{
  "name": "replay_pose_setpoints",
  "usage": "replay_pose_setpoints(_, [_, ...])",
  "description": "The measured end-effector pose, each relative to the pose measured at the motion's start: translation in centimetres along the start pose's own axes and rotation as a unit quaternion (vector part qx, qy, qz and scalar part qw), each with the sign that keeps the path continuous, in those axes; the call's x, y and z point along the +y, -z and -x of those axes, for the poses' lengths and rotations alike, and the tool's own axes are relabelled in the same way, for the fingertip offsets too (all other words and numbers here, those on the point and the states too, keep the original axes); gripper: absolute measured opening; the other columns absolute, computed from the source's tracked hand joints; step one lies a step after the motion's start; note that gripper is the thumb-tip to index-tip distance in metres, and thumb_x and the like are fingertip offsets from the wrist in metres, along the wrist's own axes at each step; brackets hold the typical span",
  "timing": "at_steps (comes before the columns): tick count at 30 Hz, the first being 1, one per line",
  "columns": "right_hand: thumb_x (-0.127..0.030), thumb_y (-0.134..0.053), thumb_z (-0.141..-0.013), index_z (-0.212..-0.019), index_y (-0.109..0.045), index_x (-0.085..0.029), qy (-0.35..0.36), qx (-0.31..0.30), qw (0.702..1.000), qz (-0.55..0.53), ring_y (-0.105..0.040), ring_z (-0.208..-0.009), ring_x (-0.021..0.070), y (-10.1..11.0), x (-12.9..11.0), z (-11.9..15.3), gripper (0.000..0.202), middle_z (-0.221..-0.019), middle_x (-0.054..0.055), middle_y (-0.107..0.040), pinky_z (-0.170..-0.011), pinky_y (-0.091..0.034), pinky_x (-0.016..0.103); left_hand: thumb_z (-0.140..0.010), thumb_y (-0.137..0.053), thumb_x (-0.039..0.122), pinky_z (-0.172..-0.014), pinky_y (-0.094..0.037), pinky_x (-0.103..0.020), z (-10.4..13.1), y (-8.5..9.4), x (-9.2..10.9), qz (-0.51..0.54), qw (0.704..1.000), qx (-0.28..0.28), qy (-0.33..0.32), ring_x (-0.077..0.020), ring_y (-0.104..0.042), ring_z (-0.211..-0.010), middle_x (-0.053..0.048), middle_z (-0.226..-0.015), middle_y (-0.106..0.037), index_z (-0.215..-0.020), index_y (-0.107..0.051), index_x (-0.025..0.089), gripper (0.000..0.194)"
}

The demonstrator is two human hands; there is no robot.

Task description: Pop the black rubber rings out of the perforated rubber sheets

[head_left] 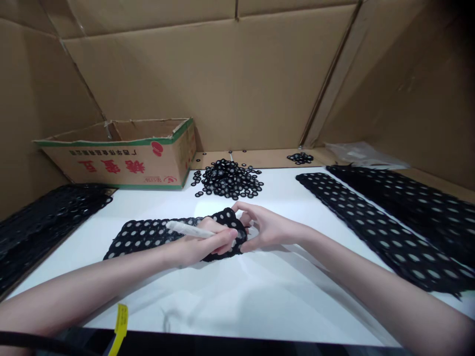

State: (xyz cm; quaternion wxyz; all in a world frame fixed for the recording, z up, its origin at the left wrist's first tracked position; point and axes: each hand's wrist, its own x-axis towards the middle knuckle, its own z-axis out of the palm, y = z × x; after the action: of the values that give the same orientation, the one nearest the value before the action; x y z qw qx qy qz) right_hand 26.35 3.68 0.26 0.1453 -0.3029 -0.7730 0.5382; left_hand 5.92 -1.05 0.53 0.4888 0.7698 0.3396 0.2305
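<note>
My left hand (208, 242) is closed round a white pen-like tool (189, 230) and rests on a black strip with rows of pale round spots (139, 235). The tool's blunt end points left; its tip is hidden by my fingers. At the strip's right end, my right hand (260, 225) has its thumb and fingers curved around the edge, touching it. Its fingers are apart at the front, but the fingertips are partly hidden, so whether they pinch anything cannot be told. Beyond the strip lies a heap of small black rings (230, 180).
An open cardboard box (122, 163) stands at the back left. Dark strips (44, 217) lie at the left. More spotted strips (371, 225) lie at the right, near a clear plastic bag (365, 153). A smaller ring pile (300, 158) lies behind. Cardboard walls enclose the white table (260, 306).
</note>
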Motion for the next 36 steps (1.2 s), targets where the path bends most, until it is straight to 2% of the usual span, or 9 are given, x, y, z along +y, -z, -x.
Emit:
replay_pose_setpoints(6, [-0.015,-0.076,-0.059,-0.097,-0.045,-0.022,0.011,0.005,1.0,0.006,-0.053,-0.069,0.0119,-0.2,0.2,0.0,0.049,-0.07,-0.007,-0.056,-0.067,-0.041,0.024,-0.096,-0.035,0.035,-0.052,-0.028,-0.025,-0.4,0.0,-0.2,-0.002,0.998,-0.059,0.004,-0.0086,-0.032,-0.05,0.003,-0.051,-0.037,-0.052,-0.038,0.015,0.048])
replay_pose_setpoints(10, [-0.014,-0.076,-0.059,-0.097,-0.046,-0.022,0.016,-0.003,1.0,-0.007,-0.053,-0.068,0.0116,-0.2,0.4,-0.1,0.049,-0.068,-0.007,-0.057,-0.069,-0.042,0.025,-0.096,-0.036,0.037,-0.052,-0.028,-0.025,-0.4,0.2,-0.5,-0.011,0.996,-0.084,-0.003,-0.0088,-0.035,-0.05,0.002,-0.052,-0.04,-0.053,-0.044,0.015,0.048])
replay_pose_setpoints(20, [-0.015,-0.077,-0.057,-0.092,-0.044,-0.022,0.004,0.009,1.0,0.008,-0.051,-0.066,0.011,-0.1,0.1,-0.1,0.048,-0.068,-0.007,-0.057,-0.065,-0.04,0.023,-0.095,-0.039,0.04,-0.051,-0.029,-0.025,-0.4,0.3,-1.1,0.023,0.999,-0.045,-0.012,-0.0085,-0.038,-0.048,0.001,-0.048,-0.041,-0.05,-0.048,0.013,0.053])
replay_pose_setpoints(26, [-0.015,-0.077,-0.058,-0.089,-0.045,-0.022,0.011,0.004,1.0,0.01,-0.054,-0.065,0.0111,-0.2,0.3,-0.2,0.045,-0.067,-0.007,-0.058,-0.065,-0.039,0.024,-0.095,-0.038,0.037,-0.053,-0.031,-0.025,-0.5,0.5,-1.0,0.003,0.997,-0.075,-0.015,-0.0088,-0.039,-0.049,0.001,-0.05,-0.042,-0.052,-0.048,0.014,0.051])
replay_pose_setpoints(31, [-0.018,-0.078,-0.056,-0.091,-0.045,-0.022,0.005,-0.005,1.0,0.003,-0.054,-0.065,0.0111,-0.2,0.4,-0.3,0.048,-0.067,-0.007,-0.058,-0.066,-0.041,0.024,-0.096,-0.037,0.033,-0.056,-0.033,-0.025,-0.3,0.3,-0.4,-0.037,0.993,-0.1,-0.051,-0.0101,-0.043,-0.054,-0.001,-0.055,-0.048,-0.054,-0.047,0.015,0.047])
replay_pose_setpoints(36, [-0.022,-0.077,-0.058,-0.092,-0.043,-0.022,-0.02,-0.006,1.0,0.014,-0.051,-0.065,0.0112,0.1,-0.2,0.0,0.048,-0.068,-0.007,-0.057,-0.064,-0.042,0.023,-0.094,-0.041,0.038,-0.05,-0.031,-0.024,-0.5,0.6,-1.3,0.057,0.997,-0.054,-0.009,-0.0084,-0.039,-0.046,0.001,-0.046,-0.042,-0.052,-0.054,0.013,0.05])
